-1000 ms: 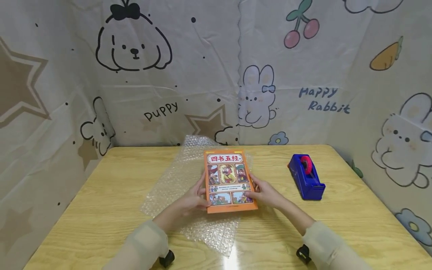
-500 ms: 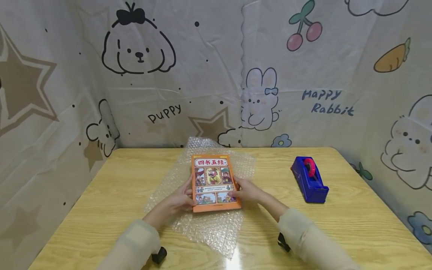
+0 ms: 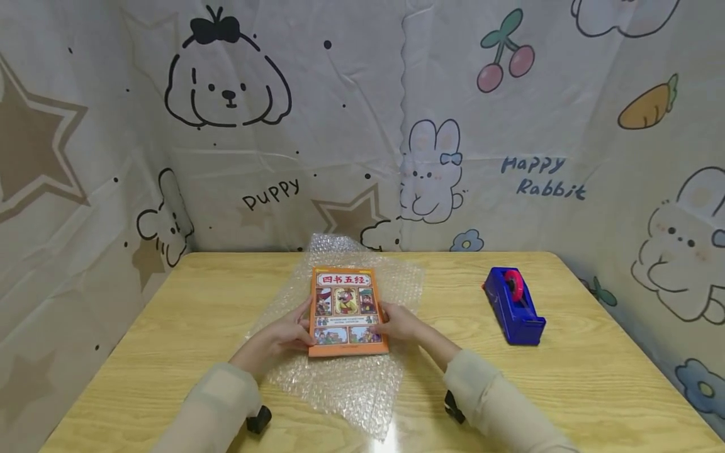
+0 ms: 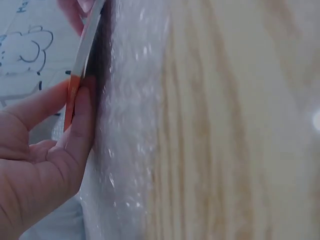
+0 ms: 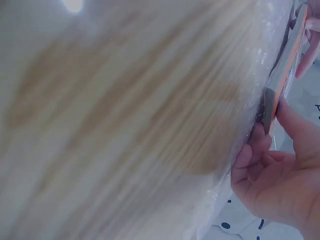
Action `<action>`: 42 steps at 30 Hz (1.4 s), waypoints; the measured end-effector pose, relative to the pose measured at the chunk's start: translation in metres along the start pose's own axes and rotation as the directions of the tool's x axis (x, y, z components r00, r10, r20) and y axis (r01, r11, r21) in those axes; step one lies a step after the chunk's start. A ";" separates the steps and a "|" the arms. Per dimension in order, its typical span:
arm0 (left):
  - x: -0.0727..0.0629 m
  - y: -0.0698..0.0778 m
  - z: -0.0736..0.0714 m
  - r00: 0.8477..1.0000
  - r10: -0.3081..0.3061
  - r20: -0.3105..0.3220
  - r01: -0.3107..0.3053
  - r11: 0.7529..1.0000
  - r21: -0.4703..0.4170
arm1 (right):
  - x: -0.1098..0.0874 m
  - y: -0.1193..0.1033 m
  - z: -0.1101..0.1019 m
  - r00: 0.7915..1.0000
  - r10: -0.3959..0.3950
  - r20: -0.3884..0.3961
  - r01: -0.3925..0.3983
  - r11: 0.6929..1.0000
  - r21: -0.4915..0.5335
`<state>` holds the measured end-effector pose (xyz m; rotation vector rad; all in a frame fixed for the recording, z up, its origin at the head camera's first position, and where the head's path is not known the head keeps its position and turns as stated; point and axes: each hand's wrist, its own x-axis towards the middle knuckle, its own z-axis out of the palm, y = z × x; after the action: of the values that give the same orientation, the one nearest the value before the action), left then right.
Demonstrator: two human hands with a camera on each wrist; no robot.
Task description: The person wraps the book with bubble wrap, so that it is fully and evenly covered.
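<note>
An orange-covered book [image 3: 347, 314] with cartoon panels and red Chinese characters faces up over a sheet of bubble wrap [image 3: 362, 396]. My left hand [image 3: 286, 330] grips its left edge, and my right hand [image 3: 401, 322] its right edge. In the left wrist view the left thumb lies on the cover side, with the fingers of the left hand [image 4: 45, 155] beneath the book [image 4: 74, 95]. From the right wrist the right hand [image 5: 280, 175] pinches the book [image 5: 280, 90] the same way, close over the wrap.
A blue tape dispenser [image 3: 514, 307] with a red-cored roll stands to the right on the wooden table [image 3: 589, 390]. Behind the table hangs a printed cloth [image 3: 340, 75] with cartoon animals. A black wrist strap piece [image 3: 259, 420] shows below the left sleeve.
Both hands have carried the book leftward and slightly down, from the wrap's right part to nearer its middle. The wrap and the tape dispenser have stayed in place; the head view shifted slightly.
</note>
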<state>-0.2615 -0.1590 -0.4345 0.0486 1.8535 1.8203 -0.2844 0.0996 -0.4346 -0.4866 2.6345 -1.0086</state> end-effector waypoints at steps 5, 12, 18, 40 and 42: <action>0.002 0.001 -0.006 0.998 -0.041 0.044 0.041 0.999 -0.001 | 0.002 -0.001 -0.001 0.997 0.047 0.062 -0.048 0.998 0.026; 0.008 0.008 -0.011 0.997 -0.078 0.009 0.077 0.995 0.065 | 0.006 -0.001 -0.007 0.990 0.069 0.123 -0.083 0.990 0.113; 0.011 0.007 -0.010 0.997 -0.073 -0.036 0.079 0.981 0.176 | 0.007 0.001 -0.007 0.988 0.078 0.133 -0.098 0.984 0.146; 0.010 0.012 -0.011 0.995 -0.058 -0.077 0.087 0.888 0.452 | 0.005 -0.002 -0.004 0.991 0.075 0.111 -0.086 0.991 0.101; 0.010 0.011 -0.012 0.996 -0.027 -0.087 0.065 0.882 0.466 | 0.005 -0.002 -0.004 0.990 0.073 0.116 -0.086 0.990 0.108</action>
<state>-0.2785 -0.1650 -0.4282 0.1078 2.2932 1.3182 -0.2905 0.0989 -0.4311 -0.3966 2.4619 -1.0658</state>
